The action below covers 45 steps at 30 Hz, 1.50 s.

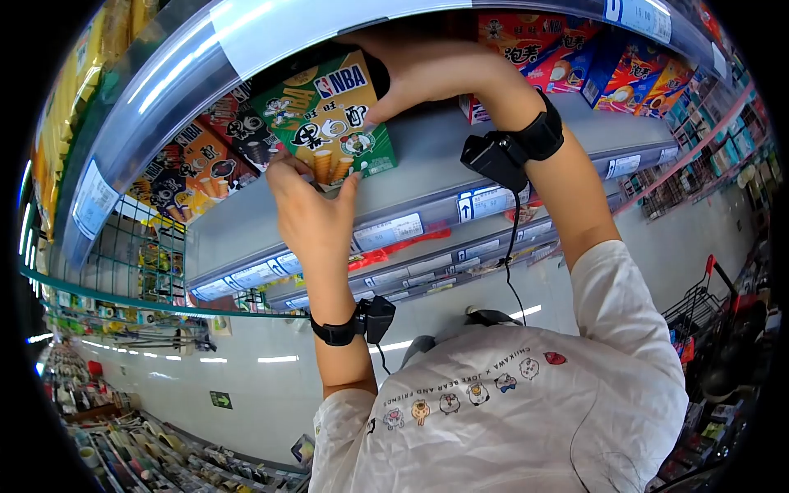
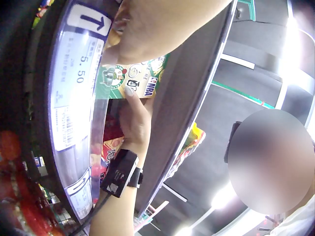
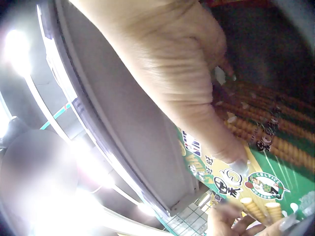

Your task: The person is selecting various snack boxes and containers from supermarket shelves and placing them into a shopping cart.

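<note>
A green snack box with an NBA logo and pictures of cones stands tilted on the shelf, held between both hands. My left hand grips its lower front corner, thumb on the bottom edge. From the right, my right hand holds the box with its thumb on the printed front; its other fingers go behind the box. The right wrist view shows the right hand over the box's side, which is printed with rows of cones. In the left wrist view the green box shows between the hands.
Orange and black snack boxes stand left of the green box, red and blue ones to the right. An upper shelf edge arches close over the hands. Price tags line the lower shelf edge. A green wire rack stands at left.
</note>
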Available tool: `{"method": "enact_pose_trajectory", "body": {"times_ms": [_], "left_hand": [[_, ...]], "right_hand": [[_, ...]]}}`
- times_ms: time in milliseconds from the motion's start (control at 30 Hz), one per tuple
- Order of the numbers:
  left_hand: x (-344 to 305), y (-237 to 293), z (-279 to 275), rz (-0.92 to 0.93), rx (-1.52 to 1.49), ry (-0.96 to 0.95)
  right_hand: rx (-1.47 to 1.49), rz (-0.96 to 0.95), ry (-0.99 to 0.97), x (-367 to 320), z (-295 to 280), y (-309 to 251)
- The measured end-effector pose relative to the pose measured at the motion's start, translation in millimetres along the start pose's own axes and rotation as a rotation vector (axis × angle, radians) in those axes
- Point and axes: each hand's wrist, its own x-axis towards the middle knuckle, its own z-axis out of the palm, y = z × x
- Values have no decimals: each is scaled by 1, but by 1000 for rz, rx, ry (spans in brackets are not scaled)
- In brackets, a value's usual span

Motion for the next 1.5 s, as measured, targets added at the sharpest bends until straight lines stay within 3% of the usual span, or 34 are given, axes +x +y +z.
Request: {"method": "enact_pose_trajectory", "body": {"times_ms": [333,433,667,867,967,1067,1100,1200,1267,1333,1367,1500], "left_hand": [[0,-2,1,17,37,-16],[1,-2,2,21,19,-6],[0,3,0,18,-29,75],[0,2,2,27,-61,122],[1,-3,3,80,-66,153],[2,-12,7,205,-69,253],[0,-9,5,155,-132,213],[-4,-14,4,355,-287,430],[-18,-11,-4,419,-275,489],[-39,-3,-7,451,-337,472],[-53,0,2,437,-422,444],[-116,9,62,665,-656,121]], "right_hand": [[-13,-68,7,3,-2,9],[-88,39,-90,1,-9,-3],[26,187,-4,0,-7,-8],[36,135,-4,0,-4,-2],[7,83,-5,-3,-5,-9],[-100,154,-66,-9,-15,-25],[-94,144,-37,-14,-16,-27],[-143,197,-96,-33,-15,-26],[-176,33,179,-66,-6,-32],[23,-171,400,-96,1,-36],[83,-126,407,-114,1,-44],[155,32,454,-205,32,-52]]}}
